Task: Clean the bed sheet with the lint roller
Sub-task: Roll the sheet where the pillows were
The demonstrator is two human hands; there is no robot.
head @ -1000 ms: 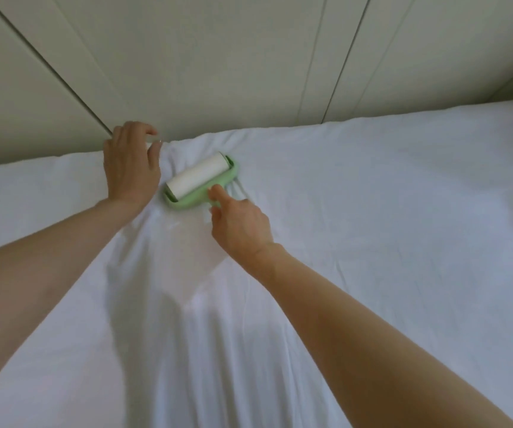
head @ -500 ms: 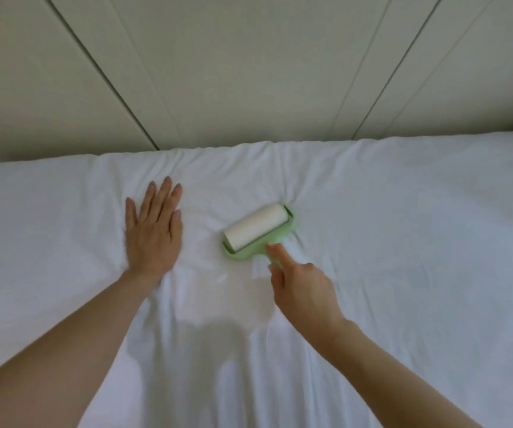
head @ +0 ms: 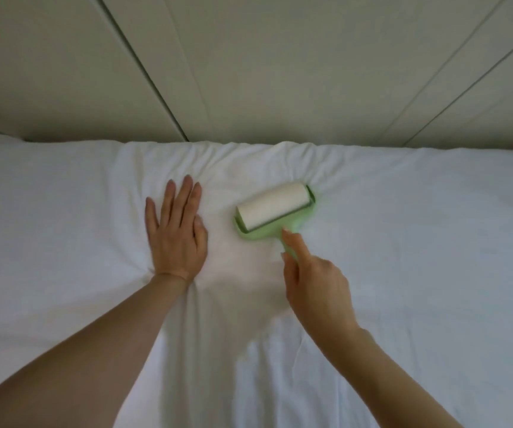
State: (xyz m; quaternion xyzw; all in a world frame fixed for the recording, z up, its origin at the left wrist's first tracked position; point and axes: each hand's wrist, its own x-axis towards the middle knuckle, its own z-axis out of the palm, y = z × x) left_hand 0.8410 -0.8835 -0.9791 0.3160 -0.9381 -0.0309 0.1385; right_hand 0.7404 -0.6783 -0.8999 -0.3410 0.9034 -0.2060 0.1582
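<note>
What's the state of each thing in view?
sheet: spread out, creased in the middle.
roller: drum down on the sheet.
left grip: flat, fingers straight, pressing the sheet.
right grip: holds the roller's handle, forefinger along it.

Matt white cloth bed sheet (head: 403, 273), creased, green plastic lint roller (head: 275, 211), papery roll

White bed sheet (head: 403, 257), green lint roller (head: 275, 216) w/ white roll
</note>
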